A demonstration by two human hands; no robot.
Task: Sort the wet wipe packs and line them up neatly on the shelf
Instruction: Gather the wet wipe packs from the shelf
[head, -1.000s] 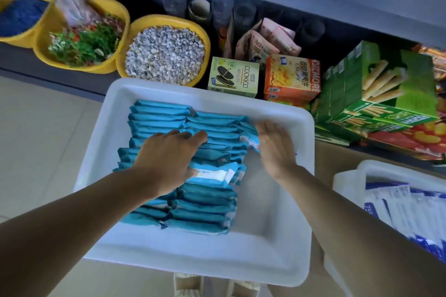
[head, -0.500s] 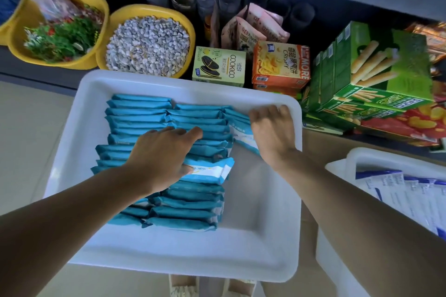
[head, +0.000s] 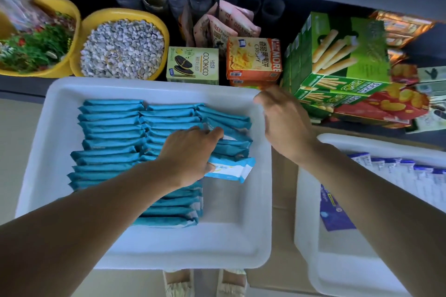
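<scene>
Several teal wet wipe packs (head: 111, 128) stand on edge in rows inside a white tray (head: 154, 84). One pack (head: 231, 171) lies flat, white face up, at the right end of the rows. My left hand (head: 188, 152) rests on the middle packs with its fingers stretched over their top edges and its thumb on the flat pack. Beside the tray's far right corner hovers my right hand (head: 284, 123), blurred, with relaxed fingers that hold nothing and touch no pack.
A second white tray (head: 309, 224) at the right holds blue-and-white packs (head: 398, 171). On the dark shelf behind are a yellow bowl of pebbles (head: 123, 48), another with greenery (head: 36, 50), a cookie box (head: 193, 65) and green snack boxes (head: 337, 55).
My right hand has lifted off the right-hand packs and moved right, to the tray's far corner. My left hand has slid a little right along the packs.
</scene>
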